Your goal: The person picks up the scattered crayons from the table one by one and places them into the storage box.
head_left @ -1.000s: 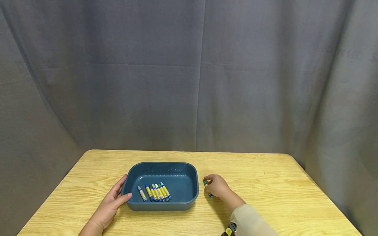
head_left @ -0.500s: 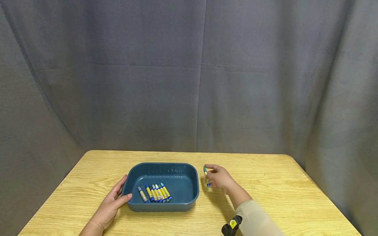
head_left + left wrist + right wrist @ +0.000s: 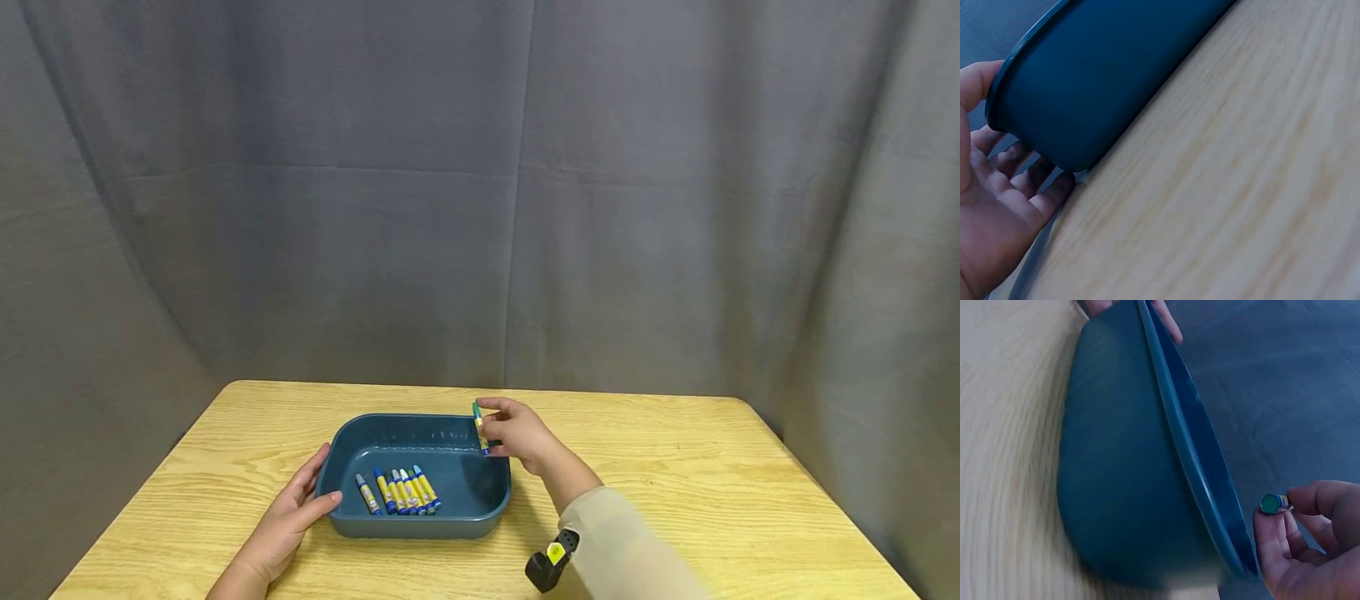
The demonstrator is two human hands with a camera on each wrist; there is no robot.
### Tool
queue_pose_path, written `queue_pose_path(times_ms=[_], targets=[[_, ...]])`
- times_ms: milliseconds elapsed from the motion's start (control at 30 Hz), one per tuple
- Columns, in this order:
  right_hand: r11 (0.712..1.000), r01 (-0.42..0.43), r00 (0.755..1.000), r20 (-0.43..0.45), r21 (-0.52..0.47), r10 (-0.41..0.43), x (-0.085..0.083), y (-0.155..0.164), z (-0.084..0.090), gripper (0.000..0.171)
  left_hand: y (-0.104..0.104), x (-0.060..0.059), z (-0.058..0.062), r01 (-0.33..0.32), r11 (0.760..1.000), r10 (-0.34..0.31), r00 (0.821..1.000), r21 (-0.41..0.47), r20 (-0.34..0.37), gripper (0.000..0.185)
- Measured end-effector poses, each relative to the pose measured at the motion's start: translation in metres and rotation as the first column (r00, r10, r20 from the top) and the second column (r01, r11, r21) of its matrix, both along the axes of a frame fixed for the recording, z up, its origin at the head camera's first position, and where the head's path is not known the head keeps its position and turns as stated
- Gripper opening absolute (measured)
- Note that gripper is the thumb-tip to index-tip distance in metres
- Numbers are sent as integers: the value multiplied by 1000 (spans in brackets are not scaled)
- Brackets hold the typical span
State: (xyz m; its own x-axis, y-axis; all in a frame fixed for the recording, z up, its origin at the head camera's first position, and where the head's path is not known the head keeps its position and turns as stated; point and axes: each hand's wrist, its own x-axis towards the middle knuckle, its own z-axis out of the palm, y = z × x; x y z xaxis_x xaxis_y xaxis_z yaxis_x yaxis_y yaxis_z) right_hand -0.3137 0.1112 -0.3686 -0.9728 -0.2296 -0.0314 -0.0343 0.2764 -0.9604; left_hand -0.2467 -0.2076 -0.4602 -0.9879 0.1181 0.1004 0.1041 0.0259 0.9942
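Observation:
A dark blue-green rectangular tub [image 3: 420, 527] stands on the wooden table. My left hand [image 3: 281, 525] grips its left end, thumb over the rim and fingers along the outer wall; the left wrist view shows those fingers against the tub [image 3: 1085, 87]. Between thumb and fingers, my right hand [image 3: 521, 435] pinches a green crayon [image 3: 479, 423] with a yellow wrapper, held over the tub's far right corner. Its round green end shows in the right wrist view, where the crayon [image 3: 1270, 504] is beside the rim. Several crayons [image 3: 405, 492] in yellow wrappers lie inside the tub, toward the near left.
The light wooden table [image 3: 660, 483] extends to both sides of the tub, its far corners rounded. Behind it hangs a grey curtain [image 3: 375, 250]. A black device with a yellow mark [image 3: 553, 557] is strapped at my right wrist, by the beige sleeve [image 3: 622, 550].
My right hand has lifted the green crayon off the table to the right of the tub and carried it left over the rim. My left hand keeps its grip on the tub.

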Motion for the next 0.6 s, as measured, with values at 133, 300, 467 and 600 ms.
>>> queue_pose_path(times_ms=[133, 300, 467, 600], targets=[[999, -6, 1000, 25, 36, 5, -1, -17, -5, 47, 2, -1, 1, -4, 1000, 4, 1000, -8, 2, 76], [996, -36, 999, 42, 76, 33, 0, -34, -16, 46, 4, -1, 1, -8, 1000, 9, 1000, -19, 14, 77], [990, -62, 996, 71, 125, 53, 4, -44, -24, 45, 4, 0, 2, -9, 1000, 9, 1000, -18, 20, 77], [983, -83, 993, 98, 162, 68, 4, -51, -30, 43, 4, 0, 3, -14, 1000, 14, 1000, -23, 23, 77]])
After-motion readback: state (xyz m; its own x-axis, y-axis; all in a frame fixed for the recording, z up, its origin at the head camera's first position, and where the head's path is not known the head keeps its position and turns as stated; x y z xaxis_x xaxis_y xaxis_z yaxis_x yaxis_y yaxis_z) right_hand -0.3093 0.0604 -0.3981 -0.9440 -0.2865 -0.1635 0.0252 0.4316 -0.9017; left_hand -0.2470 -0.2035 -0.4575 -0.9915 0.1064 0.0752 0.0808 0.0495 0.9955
